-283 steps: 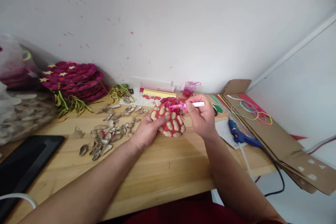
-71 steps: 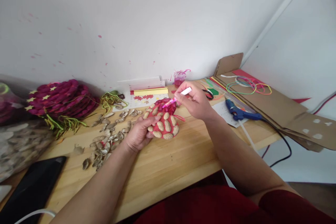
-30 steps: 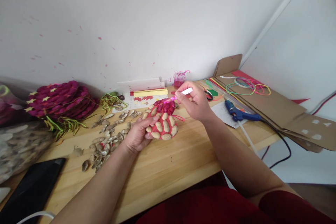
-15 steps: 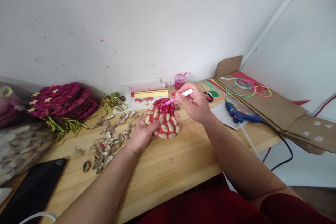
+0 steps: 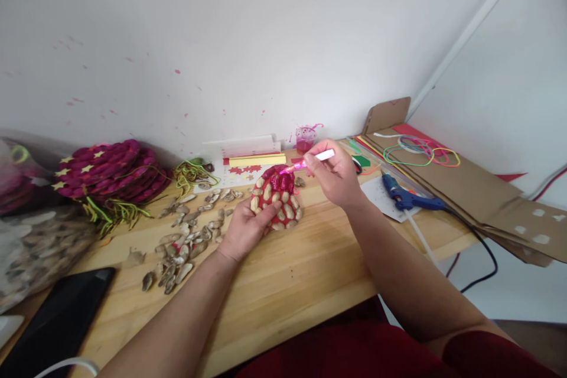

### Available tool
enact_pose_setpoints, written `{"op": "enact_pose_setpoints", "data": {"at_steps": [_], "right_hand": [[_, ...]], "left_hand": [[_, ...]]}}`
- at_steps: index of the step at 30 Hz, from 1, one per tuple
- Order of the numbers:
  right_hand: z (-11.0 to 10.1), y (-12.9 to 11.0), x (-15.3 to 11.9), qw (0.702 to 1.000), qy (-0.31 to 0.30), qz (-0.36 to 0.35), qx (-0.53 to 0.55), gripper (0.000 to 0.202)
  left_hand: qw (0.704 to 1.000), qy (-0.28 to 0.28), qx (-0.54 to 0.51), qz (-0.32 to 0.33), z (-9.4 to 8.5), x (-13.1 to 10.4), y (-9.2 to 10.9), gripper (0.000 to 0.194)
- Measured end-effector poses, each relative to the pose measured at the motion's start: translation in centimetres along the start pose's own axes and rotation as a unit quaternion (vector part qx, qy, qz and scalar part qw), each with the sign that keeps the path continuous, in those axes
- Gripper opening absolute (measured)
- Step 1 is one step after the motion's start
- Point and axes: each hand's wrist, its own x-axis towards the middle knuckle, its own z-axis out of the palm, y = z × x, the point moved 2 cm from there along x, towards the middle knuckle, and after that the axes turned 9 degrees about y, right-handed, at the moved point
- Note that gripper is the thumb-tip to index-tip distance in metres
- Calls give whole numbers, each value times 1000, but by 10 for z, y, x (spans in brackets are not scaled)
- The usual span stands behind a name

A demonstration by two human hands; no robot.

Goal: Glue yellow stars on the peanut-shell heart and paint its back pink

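Observation:
Between my hands is a red disc [image 5: 279,214] covered with peanut shells, pale on the near part and painted magenta on the far part. My left hand [image 5: 250,224] grips its left edge, thumb on top. In my right hand [image 5: 337,174] is a brush [image 5: 325,155] with a white handle end and a pink-stained front. Its tip meets the magenta shells [image 5: 277,181]. A cup of magenta paint [image 5: 305,140] stands by the wall, behind the disc.
Loose shells [image 5: 190,242] lie left of the disc. Farther left are stacked magenta discs [image 5: 110,171], a bag of shells [image 5: 39,248] and a black phone [image 5: 62,313]. A blue glue gun [image 5: 410,198], white paper and cardboard [image 5: 460,189] lie right.
The disc has tilted and shifted slightly right with my left hand. My right hand and the brush have moved slightly right too, and the whole view has shifted a little.

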Motion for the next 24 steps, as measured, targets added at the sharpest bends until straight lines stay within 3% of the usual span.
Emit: {"op": "enact_pose_setpoints", "data": {"at_steps": [4, 9, 14, 20, 24], "right_hand": [[2, -1, -2, 999, -32, -3, 5, 23], [0, 0, -1, 1000, 13, 2, 1, 28], [0, -1, 0, 999, -10, 7, 37, 28], [-1, 1, 0, 1000, 21, 12, 16, 31], [1, -3, -1, 1000, 1, 5, 22, 32]], "left_hand": [[1000, -7, 13, 27, 2, 0, 6, 45], [998, -7, 33, 51, 2, 0, 5, 41], [997, 3, 42, 68, 0, 2, 2, 29], [995, 0, 54, 81, -2, 4, -3, 26], [992, -5, 83, 98, -4, 5, -5, 25]]}}
